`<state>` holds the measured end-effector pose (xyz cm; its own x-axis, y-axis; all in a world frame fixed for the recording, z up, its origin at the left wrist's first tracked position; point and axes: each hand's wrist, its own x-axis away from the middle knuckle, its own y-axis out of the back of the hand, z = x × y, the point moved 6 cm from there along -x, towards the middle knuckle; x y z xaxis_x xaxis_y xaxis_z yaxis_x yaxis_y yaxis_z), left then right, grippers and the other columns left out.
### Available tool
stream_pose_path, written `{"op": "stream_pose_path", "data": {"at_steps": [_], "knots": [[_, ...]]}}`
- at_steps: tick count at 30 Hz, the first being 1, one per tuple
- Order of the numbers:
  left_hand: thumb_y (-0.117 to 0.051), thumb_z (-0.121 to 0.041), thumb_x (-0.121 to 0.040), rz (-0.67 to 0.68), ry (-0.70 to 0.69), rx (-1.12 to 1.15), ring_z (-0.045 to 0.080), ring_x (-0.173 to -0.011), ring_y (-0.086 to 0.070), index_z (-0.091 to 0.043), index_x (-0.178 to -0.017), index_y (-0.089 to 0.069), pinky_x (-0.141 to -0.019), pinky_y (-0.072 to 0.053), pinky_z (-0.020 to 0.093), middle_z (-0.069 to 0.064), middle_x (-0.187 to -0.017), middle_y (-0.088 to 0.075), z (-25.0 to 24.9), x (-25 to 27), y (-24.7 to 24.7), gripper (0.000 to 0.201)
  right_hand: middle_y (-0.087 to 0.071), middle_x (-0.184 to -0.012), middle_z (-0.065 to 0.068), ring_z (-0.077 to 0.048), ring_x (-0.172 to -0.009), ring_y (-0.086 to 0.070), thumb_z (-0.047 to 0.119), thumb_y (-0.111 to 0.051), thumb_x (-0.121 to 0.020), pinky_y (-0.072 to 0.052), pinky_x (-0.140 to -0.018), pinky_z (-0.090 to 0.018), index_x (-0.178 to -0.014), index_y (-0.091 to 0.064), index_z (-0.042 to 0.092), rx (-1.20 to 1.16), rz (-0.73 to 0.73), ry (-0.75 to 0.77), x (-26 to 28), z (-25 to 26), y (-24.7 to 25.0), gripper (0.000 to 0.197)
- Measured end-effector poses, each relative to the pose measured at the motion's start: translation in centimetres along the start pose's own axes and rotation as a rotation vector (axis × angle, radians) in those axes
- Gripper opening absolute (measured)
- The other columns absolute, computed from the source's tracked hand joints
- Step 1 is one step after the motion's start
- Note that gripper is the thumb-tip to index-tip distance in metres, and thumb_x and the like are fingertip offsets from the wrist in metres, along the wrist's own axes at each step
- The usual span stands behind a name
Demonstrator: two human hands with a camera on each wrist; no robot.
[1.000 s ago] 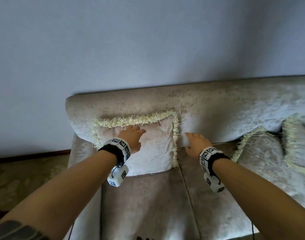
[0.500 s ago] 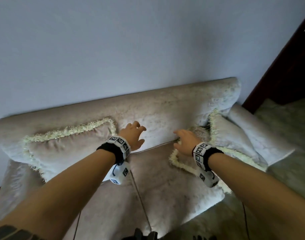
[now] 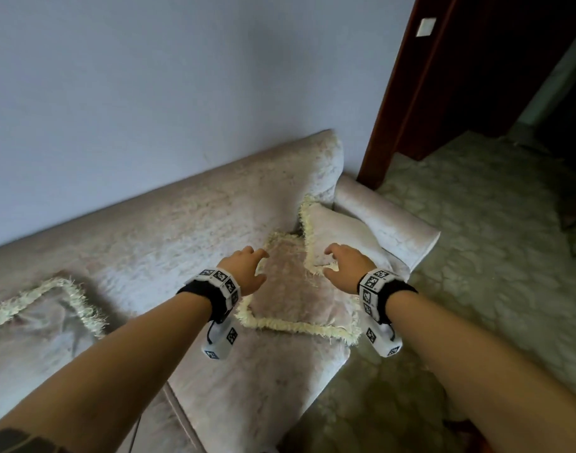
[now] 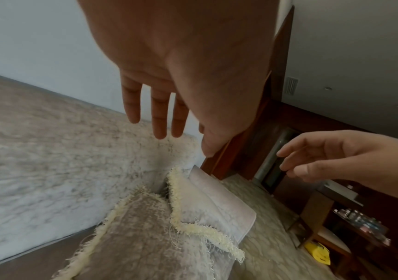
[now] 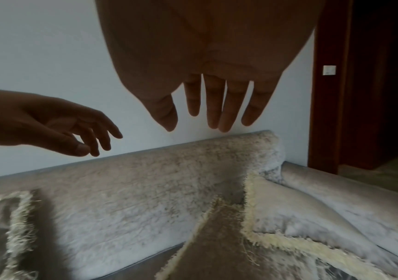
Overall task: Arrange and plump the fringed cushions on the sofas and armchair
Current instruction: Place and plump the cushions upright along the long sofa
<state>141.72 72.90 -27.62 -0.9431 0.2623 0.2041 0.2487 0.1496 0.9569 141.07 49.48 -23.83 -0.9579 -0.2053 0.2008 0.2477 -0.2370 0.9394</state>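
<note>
Two fringed cushions lie at the right end of the beige sofa. A pinkish one lies flat on the seat; a paler one leans on the armrest and overlaps it. My left hand hovers over the flat cushion's left side, fingers spread, holding nothing. Above the pale cushion's lower corner hangs my right hand, also open and empty. A third fringed cushion stands against the backrest at the left.
The wall runs behind the sofa. A dark wooden door frame stands just past the armrest. Patterned carpet covers the floor to the right. A shelf with small items shows in the left wrist view.
My view and both hands have swung right along the sofa, away from the left cushion. Both hands now hover over the two cushions at the right end.
</note>
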Motion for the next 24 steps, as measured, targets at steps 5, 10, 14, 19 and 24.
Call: {"op": "stream_pose_path", "data": {"at_steps": [5,10,14,19,24], "knots": [[-0.052,-0.044,-0.094,0.079,-0.028,0.004,0.029,-0.118,-0.052,-0.029,-0.143,-0.034,-0.09,-0.05,0.043,0.006,-0.14,-0.042,-1.9,-9.3,-3.4,0.054,-0.056,-0.13,-0.005,-0.026,-0.112,-0.056,0.04,-0.055,-0.091,-0.048,-0.09,-0.037,-0.128,-0.047,0.025,0.005,0.035,-0.076,-5.3,-7.3,-0.3,0.041],[-0.052,-0.043,-0.094,0.177,-0.007,0.037,0.028,-0.119,-0.053,-0.029,-0.143,-0.034,-0.092,-0.051,0.044,0.006,-0.14,-0.042,-1.9,-17.5,-5.5,0.055,-0.055,-0.133,-0.003,-0.023,-0.118,-0.054,0.036,-0.056,-0.092,-0.047,-0.097,-0.039,-0.13,-0.046,0.028,-0.091,0.099,-0.159,-10.1,-13.2,-1.0,0.04],[-0.053,-0.038,-0.094,0.252,0.01,0.109,0.027,-0.118,-0.053,-0.027,-0.143,-0.034,-0.094,-0.049,0.043,0.006,-0.138,-0.042,-2.2,-21.7,-8.1,0.054,-0.054,-0.135,-0.003,-0.023,-0.118,-0.056,0.033,-0.056,-0.095,-0.048,-0.098,-0.039,-0.133,-0.045,0.028,-0.223,0.155,-0.218,-13.3,-17.1,-3.4,0.04],[-0.054,-0.031,-0.092,0.218,0.084,0.154,0.026,-0.117,-0.051,-0.025,-0.14,-0.039,-0.098,-0.046,0.037,0.005,-0.137,-0.039,-0.7,-25.9,-15.1,0.05,-0.055,-0.132,-0.001,-0.021,-0.11,-0.059,0.032,-0.056,-0.094,-0.051,-0.092,-0.037,-0.13,-0.045,0.031,-0.26,0.303,-0.245,-18.4,-21.9,-10.8,0.038],[-0.056,-0.028,-0.091,0.308,0.267,0.278,0.027,-0.111,-0.055,-0.022,-0.136,-0.044,-0.095,-0.047,0.036,0.006,-0.131,-0.042,2.0,-26.2,-26.0,0.047,-0.048,-0.139,-0.005,-0.023,-0.117,-0.055,0.033,-0.057,-0.093,-0.05,-0.093,-0.035,-0.138,-0.041,0.023,-0.267,0.508,-0.285,-23.0,-27.2,-21.3,0.049]]}}
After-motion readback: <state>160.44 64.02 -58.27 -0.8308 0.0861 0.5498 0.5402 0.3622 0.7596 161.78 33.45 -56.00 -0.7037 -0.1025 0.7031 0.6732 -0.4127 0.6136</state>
